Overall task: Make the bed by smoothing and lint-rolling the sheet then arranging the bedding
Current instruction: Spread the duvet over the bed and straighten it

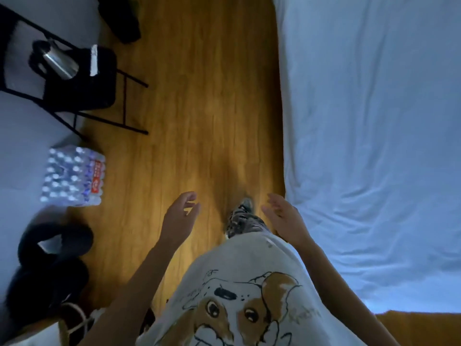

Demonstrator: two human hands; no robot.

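The bed's white sheet [374, 136] fills the right side of the head view, creased in long folds, its edge running down beside the wooden floor. My left hand [180, 216] hangs over the floor with fingers loosely curled and holds nothing. My right hand [284, 218] hovers just left of the bed's edge, fingers relaxed and empty, not touching the sheet. One patterned shoe [240, 218] shows between my hands. No lint roller, pillow or blanket is in view.
A strip of wooden floor [199, 108] runs along the bed. At left stand a black folding chair [82, 81] bearing a metal flask [59, 63], a shrink-wrapped pack of water bottles [72, 176] and black furry slippers [52, 260].
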